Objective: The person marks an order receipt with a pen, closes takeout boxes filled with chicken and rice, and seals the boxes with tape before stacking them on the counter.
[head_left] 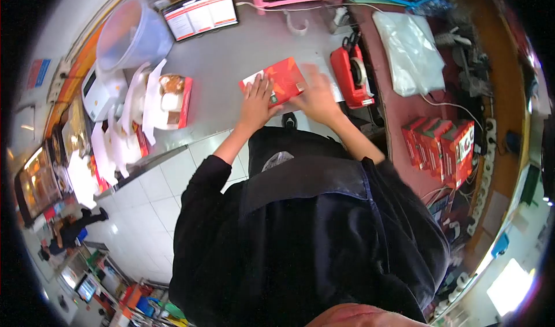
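A closed red cardboard box (286, 75) with a white patch lies on the grey table in front of me. My left hand (257, 99) rests on its left part, fingers stretched out and slightly apart over the lid. My right hand (319, 99) is at the box's right edge. Motion smears its fingers, so I cannot tell whether they grip anything. Just right of that hand stands a red tape dispenser (350, 75) with a roll of tape in it.
Open red boxes with food (172, 99) line the table's left side near a white label printer (104, 90). Behind are a clear plastic bin (134, 35) and a tablet (201, 14). Right are plastic bags (409, 52) and stacked red boxes (439, 148).
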`<state>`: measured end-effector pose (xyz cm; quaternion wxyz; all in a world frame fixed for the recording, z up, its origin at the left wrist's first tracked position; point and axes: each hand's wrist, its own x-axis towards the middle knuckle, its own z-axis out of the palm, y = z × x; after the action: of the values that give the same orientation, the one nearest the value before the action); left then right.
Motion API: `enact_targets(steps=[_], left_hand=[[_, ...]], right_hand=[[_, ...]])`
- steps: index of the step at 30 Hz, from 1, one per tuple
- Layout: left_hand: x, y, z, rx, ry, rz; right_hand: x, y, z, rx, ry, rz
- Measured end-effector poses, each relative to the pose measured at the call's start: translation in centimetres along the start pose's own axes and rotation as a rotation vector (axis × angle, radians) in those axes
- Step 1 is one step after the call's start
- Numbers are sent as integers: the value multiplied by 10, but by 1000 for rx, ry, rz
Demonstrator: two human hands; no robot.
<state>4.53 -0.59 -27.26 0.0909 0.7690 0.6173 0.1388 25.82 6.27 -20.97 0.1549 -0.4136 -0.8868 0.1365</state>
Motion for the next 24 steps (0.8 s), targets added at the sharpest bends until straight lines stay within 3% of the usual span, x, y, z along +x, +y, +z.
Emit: enact_targets(steps=[1,2,3,4,5,6,8,11,14,18,21,24], left_hand=[[-1,-3,12,-13,119,35],[-2,-7,18,-32,139,85],[-2,-11,22,-51,166,131],[-1,-11,25,-68,193,174],[2,-5,16,-61,251,174],[5,-3,17,-52,268,166],[5,1,18,-37,291,149],[8,-4,24,0,357,178],[19,-14,18,-87,362,212],[30,-17,10,-145,352,193],[29,-17,12,-221,346,144],[27,-13,6,-248,319,129]], right_hand=[[-11,8,-27,63,188,163],[-29,23,-39,-115,366,383],[-45,38,-47,-200,415,623],[-57,56,-53,-143,256,874],[-77,94,-35,-113,251,813],[-77,106,-42,376,245,894],[-74,125,-42,600,249,980],[-74,160,-39,890,-40,1090],[-81,141,-65,884,74,969],[-140,130,-64,1178,42,1124],[-148,138,-26,741,75,1006],[-163,152,2,-251,-177,874]])
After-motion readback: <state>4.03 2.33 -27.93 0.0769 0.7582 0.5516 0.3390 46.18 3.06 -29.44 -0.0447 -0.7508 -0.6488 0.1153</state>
